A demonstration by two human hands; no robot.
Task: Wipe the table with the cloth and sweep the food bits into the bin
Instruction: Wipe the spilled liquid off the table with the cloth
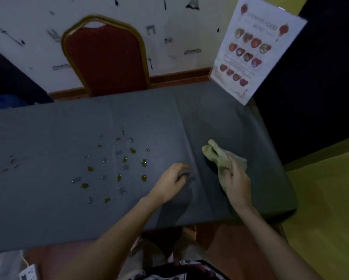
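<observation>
Fingers (231, 166) of the right hand (233, 178) bunch the cloth (220, 156) above the table (48, 209), wiping seemingly unstarted; next, sweep left across the food bits (119, 164).

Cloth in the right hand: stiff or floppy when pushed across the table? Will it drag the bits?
Probably floppy: the cloth bunches and droops from the right hand. Likely light, since a few fingers hold it. The food bits look glossy, so some may smear rather than slide.
</observation>
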